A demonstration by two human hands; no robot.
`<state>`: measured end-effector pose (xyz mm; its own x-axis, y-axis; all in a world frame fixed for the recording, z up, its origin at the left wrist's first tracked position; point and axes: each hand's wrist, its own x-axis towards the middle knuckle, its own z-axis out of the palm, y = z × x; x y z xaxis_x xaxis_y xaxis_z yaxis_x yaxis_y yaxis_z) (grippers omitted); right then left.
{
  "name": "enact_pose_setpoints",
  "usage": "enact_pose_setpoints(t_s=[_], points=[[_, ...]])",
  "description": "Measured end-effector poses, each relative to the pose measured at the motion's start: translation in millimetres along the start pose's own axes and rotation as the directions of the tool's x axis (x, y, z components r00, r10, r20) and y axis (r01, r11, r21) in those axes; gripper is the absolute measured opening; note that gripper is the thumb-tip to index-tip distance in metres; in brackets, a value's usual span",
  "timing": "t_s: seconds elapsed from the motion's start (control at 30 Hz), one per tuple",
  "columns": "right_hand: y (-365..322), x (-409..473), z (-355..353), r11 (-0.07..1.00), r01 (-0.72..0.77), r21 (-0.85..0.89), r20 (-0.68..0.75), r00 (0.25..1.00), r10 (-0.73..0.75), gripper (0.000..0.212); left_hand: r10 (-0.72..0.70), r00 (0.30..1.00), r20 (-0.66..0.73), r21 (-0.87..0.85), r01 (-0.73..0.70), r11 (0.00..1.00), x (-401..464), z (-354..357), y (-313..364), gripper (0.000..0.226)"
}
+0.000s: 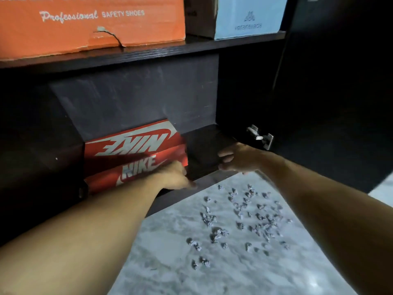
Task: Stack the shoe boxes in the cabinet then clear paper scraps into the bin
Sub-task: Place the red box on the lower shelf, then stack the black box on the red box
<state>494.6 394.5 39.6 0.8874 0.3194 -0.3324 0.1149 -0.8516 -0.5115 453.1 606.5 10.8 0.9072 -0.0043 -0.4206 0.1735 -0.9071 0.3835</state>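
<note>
A red Nike shoe box sits on the lower level of a dark cabinet. My left hand lies against its front right corner, fingers curled around the lower edge. Right beside it stands a black box, hard to make out in the shadow. My right hand holds the right side of that box, fingers bent onto it. Several crumpled grey paper scraps lie scattered on the marble floor in front of the cabinet. No bin is in view.
On the upper shelf stand an orange safety-shoes box, a brown box and a light blue box. The dark cabinet door hangs open at the right on a metal hinge.
</note>
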Motion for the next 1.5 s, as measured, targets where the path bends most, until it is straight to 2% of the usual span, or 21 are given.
enact_pose_setpoints(t_s=[0.07,0.17,0.33,0.4,0.57,0.7,0.83,0.97,1.07,1.13,1.2,1.27,1.37,1.5], points=[[19.1,-35.8,-14.4,0.999,-0.024,-0.040,0.033,0.999,0.026,0.055,0.067,0.991,0.119,0.099,-0.079,0.992,-14.9,11.3,37.3,0.051],[54.8,-95.3,-33.1,0.989,-0.116,-0.092,0.063,0.990,0.122,0.055,0.093,0.964,0.250,0.212,-0.149,0.966,-41.4,35.9,94.4,0.057],[127.4,-207.6,-46.4,0.951,-0.291,-0.108,0.054,0.953,0.298,0.061,0.151,0.924,0.353,0.206,-0.234,0.950,-85.5,96.0,181.1,0.076],[153.8,-253.7,-43.7,0.925,-0.373,-0.077,0.061,0.924,0.378,0.060,0.194,0.893,0.406,0.182,-0.287,0.940,-107.7,126.4,213.6,0.074],[226.1,-371.2,-13.1,0.810,-0.586,0.032,0.092,0.808,0.581,0.059,0.317,0.743,0.589,0.064,-0.434,0.899,-173.5,218.1,287.0,0.064],[272.6,-456.1,20.5,0.677,-0.727,0.113,0.094,0.686,0.722,0.060,0.325,0.634,0.702,0.065,-0.512,0.857,-221.5,295.1,316.8,0.073],[298.9,-508.3,56.4,0.571,-0.809,0.140,0.067,0.584,0.809,0.065,0.298,0.570,0.765,0.103,-0.566,0.818,-250.7,356.6,321.4,0.037],[307.6,-524.3,92.4,0.561,-0.823,0.090,0.032,0.565,0.824,0.064,0.234,0.572,0.787,0.156,-0.551,0.820,-263.1,390.0,317.3,0.038],[315.6,-536.3,109.7,0.503,-0.859,0.094,0.021,0.507,0.862,0.061,0.173,0.554,0.815,0.186,-0.532,0.826,-270.7,398.2,313.5,0.029],[324.8,-545.4,118.4,0.463,-0.874,0.145,0.062,0.476,0.878,0.057,0.123,0.543,0.831,0.190,-0.484,0.854,-273.1,402.7,311.0,0.022],[335.8,-553.2,129.3,0.416,-0.857,0.305,0.095,0.462,0.882,0.054,0.097,0.545,0.833,0.166,-0.413,0.895,-273.6,407.9,308.8,0.018],[344.8,-559.4,138.0,0.376,-0.819,0.434,0.071,0.447,0.892,0.057,0.103,0.561,0.821,0.129,-0.357,0.925,-274.3,412.6,310.6,0.014],[358.8,-568.5,142.2,0.355,-0.787,0.504,0.004,0.414,0.910,0.056,0.169,0.617,0.768,-0.003,-0.261,0.965,-273.8,425.7,317.4,0.020],[384.0,-582.9,144.2,0.277,-0.758,0.590,-0.030,0.322,0.946,0.045,0.264,0.669,0.695,-0.170,-0.204,0.964,-271.9,438.0,328.8,0.018]])
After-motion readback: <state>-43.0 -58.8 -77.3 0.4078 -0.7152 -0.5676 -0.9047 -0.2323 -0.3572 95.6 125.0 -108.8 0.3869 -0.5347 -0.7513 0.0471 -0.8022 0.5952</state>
